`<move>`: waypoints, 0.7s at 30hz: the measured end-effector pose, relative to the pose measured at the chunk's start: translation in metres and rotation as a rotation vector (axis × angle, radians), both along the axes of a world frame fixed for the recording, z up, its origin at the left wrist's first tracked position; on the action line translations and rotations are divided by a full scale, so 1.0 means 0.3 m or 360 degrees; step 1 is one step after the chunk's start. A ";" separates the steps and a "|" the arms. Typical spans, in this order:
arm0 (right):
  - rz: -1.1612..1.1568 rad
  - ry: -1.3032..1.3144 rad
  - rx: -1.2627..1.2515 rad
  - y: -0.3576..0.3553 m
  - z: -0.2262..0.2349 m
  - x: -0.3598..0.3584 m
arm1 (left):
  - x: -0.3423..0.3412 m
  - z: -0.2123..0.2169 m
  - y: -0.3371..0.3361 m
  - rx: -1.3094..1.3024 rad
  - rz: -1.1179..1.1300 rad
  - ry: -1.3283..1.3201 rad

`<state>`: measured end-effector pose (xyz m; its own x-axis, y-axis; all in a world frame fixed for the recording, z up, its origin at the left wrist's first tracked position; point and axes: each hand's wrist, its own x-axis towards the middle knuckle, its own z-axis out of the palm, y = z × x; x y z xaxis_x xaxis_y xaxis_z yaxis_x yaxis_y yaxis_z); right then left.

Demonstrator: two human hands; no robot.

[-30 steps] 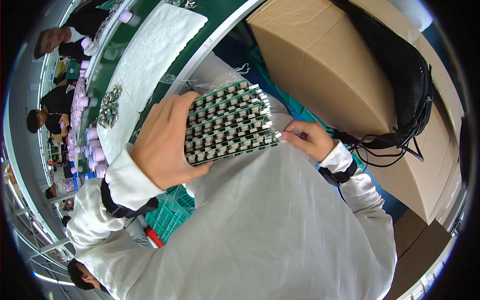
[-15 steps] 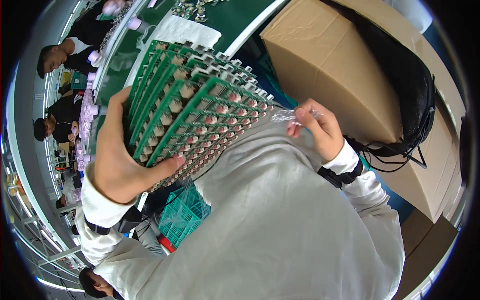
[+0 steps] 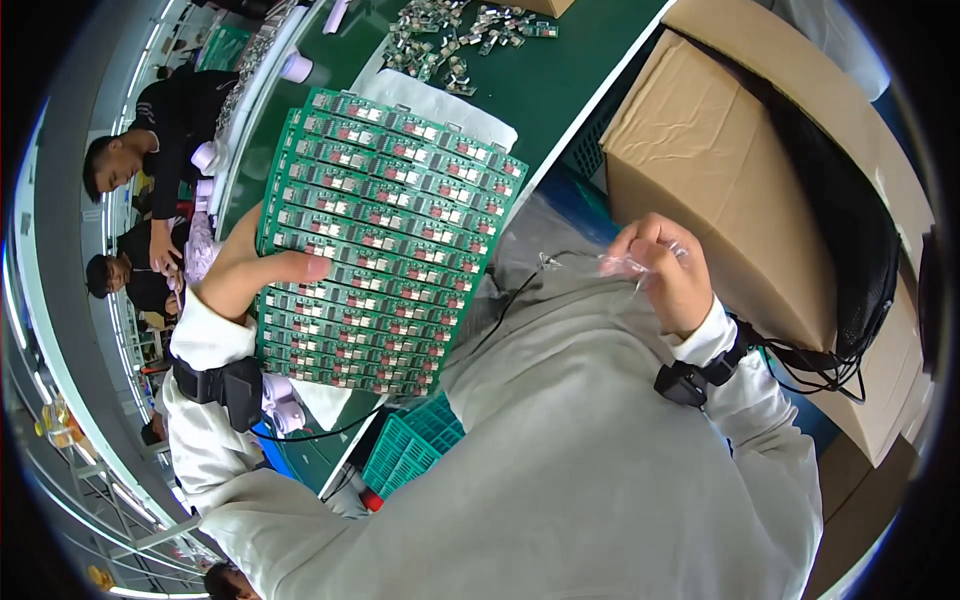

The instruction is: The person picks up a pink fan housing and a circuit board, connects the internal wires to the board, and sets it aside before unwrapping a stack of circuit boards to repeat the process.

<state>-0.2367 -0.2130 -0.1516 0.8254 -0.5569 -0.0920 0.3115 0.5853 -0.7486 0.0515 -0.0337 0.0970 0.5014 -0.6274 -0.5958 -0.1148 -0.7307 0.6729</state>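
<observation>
My left hand is closed on a stack of green circuit board panels, thumb lying across the top one and fingers hidden behind. The top panel carries rows of small boards with silvery connectors and reddish parts, and its face is turned toward me. To the right of the stack, apart from it, my right hand pinches a crumpled strip of clear plastic film between thumb and fingers. Under the stack's upper edge shows a white sheet on the green bench.
Several small loose circuit boards lie on the green table. On the right stands a big cardboard box with a black bag and cables. Green baskets sit below the bench. Co-workers are at the left.
The stack has turned from edge-on and fanned to nearly flat, its face toward me. My right hand has moved slightly right and down, still pinching the clear film.
</observation>
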 end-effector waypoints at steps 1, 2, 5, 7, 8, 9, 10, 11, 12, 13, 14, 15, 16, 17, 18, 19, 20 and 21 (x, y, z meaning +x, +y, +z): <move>-0.0011 0.0018 0.0026 -0.008 -0.001 0.022 | 0.036 -0.003 -0.004 0.0000 -0.0009 0.0057; 0.0058 0.0057 -0.0052 -0.016 -0.003 0.043 | 0.070 -0.006 -0.007 0.0001 -0.0017 0.0113; 0.0223 0.0170 -0.0162 0.007 0.017 0.032 | 0.142 -0.053 0.042 0.0021 0.0001 0.0285; 0.0665 0.0511 -0.0942 0.027 0.109 0.058 | 0.189 -0.087 0.071 -0.0021 0.0026 0.0439; 0.0660 0.0530 -0.0909 0.057 0.111 0.065 | 0.202 -0.100 0.079 0.0008 0.0013 0.0460; 0.0652 0.0509 -0.1021 0.092 0.105 0.070 | 0.212 -0.113 0.088 -0.0013 0.0035 0.0512; 0.0642 0.0485 -0.1141 0.121 0.095 0.079 | 0.225 -0.122 0.092 -0.0040 0.0056 0.0558; 0.0633 0.0461 -0.1263 0.146 0.089 0.086 | 0.238 -0.127 0.095 -0.0068 0.0079 0.0603; 0.0627 0.0475 -0.1246 0.166 0.086 0.092 | 0.263 -0.128 0.095 -0.0053 0.0068 0.0616; 0.0551 0.0491 -0.1321 0.184 0.081 0.090 | 0.288 -0.136 0.101 -0.0006 0.0010 0.0645; 0.0474 0.0504 -0.1398 0.199 0.079 0.087 | 0.313 -0.145 0.105 0.0039 -0.0048 0.0672; 0.0399 0.0517 -0.1478 0.213 0.084 0.082 | 0.325 -0.152 0.113 0.0080 -0.0105 0.0700; 0.0413 0.0527 -0.1479 0.217 0.089 0.077 | 0.327 -0.158 0.123 0.0078 -0.0098 0.0714; 0.0394 0.0478 -0.1557 0.215 0.090 0.076 | 0.327 -0.161 0.135 0.0061 -0.0094 0.0735; 0.0365 0.0435 -0.1637 0.208 0.085 0.077 | 0.333 -0.170 0.138 0.0042 -0.0101 0.0755; 0.0337 0.0388 -0.1719 0.203 0.082 0.077 | 0.340 -0.178 0.140 0.0020 -0.0107 0.0775; 0.0353 0.0381 -0.1729 0.196 0.085 0.075 | 0.333 -0.184 0.142 0.0009 -0.0092 0.0776; 0.0327 0.0324 -0.1684 0.178 0.100 0.070 | 0.325 -0.189 0.138 0.0018 -0.0073 0.0785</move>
<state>-0.2157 -0.1595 -0.1217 0.9352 -0.2880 0.2059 0.0948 -0.3567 -0.9294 0.1490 0.0076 0.0401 0.1301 -0.6343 -0.7620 0.1829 -0.7400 0.6472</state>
